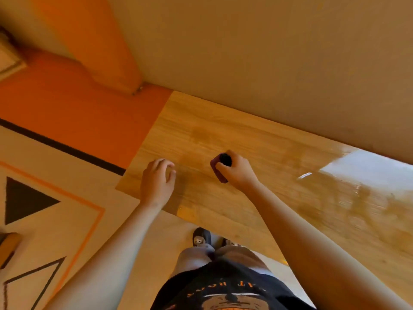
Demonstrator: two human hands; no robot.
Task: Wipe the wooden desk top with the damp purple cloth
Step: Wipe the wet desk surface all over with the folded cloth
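The right hand [240, 172] grips the bunched purple cloth [220, 168] in curled fingers, on the worktop [201, 133] toward its left end. The left hand [156, 182], loosely curled and empty, lies nearer the left edge, perhaps touching the wood; I judge the unwiped strip lies that way.

Wooden desk top [257, 142] was observed set flush against a beige wall [268, 63] along its far edge. Darker streaks were noted across the middle and a bright glare patch at the right. The purple cloth [220, 170] was held against the surface by the right hand [239, 171].
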